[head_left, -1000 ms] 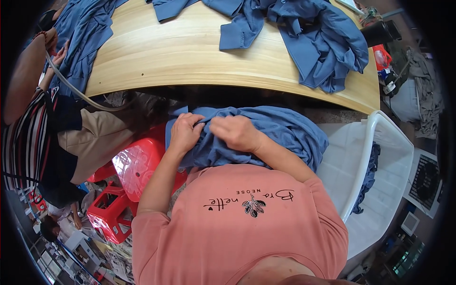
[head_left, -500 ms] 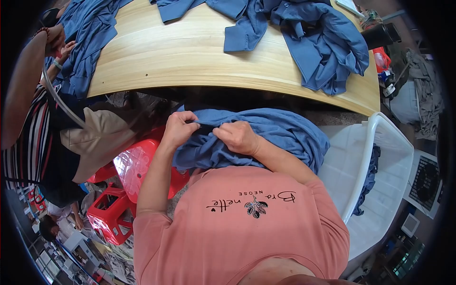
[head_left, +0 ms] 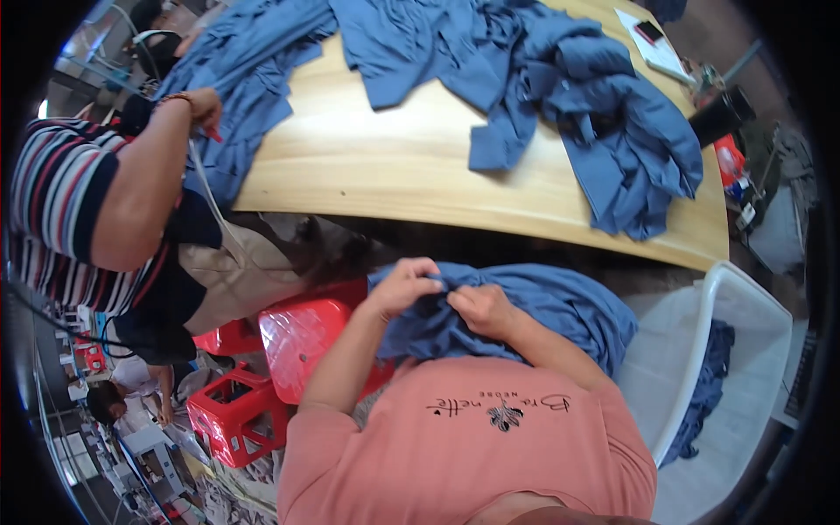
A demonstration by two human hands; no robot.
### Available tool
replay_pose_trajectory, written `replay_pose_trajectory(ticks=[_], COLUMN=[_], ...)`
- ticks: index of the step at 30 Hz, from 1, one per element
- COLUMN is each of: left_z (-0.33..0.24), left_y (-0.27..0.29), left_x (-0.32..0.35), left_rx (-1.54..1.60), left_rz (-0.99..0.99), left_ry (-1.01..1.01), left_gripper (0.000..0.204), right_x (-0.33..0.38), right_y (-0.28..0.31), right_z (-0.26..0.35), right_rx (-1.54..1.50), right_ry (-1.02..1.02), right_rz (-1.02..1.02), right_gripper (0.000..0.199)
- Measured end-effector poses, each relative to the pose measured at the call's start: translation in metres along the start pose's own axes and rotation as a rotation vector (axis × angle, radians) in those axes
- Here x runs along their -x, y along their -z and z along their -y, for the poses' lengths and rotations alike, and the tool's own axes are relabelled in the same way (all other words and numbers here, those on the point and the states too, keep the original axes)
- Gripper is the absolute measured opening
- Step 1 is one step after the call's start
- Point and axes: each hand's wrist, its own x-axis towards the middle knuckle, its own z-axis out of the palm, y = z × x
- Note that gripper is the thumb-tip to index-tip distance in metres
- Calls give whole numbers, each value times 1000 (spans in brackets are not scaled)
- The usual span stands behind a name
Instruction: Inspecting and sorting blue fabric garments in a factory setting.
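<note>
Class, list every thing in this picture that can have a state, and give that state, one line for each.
Left hand: closed, pinching the blue garment.
Right hand: closed, gripping the same cloth.
Blue garment: bunched up on the lap.
Blue garment pile: crumpled, unfolded, on the wooden table.
White bin: open, blue cloth inside.
Red stool: upright.

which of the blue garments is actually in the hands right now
The blue garment on the lap, gripped by the left hand and right hand. The other blue garments lie untouched on the wooden table.
</note>
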Motion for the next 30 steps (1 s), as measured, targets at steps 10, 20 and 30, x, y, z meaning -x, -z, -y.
replay_pose_trajectory(ticks=[10, 20, 30], left_z=[0, 4, -7], left_y=[-5, 9, -4], left_x=[13, 22, 21], left_rx=[-18, 71, -36], left_rz=[35, 22, 10], left_ry=[125, 73, 167], left_gripper=[12, 14, 6], right_x=[2, 0, 3], right_y=[1, 6, 9], right_z=[-1, -4, -1], right_rx=[-49, -187, -150], right_ry=[-98, -108, -88], right_rz=[-59, -90, -55], right_gripper=[13, 13, 16])
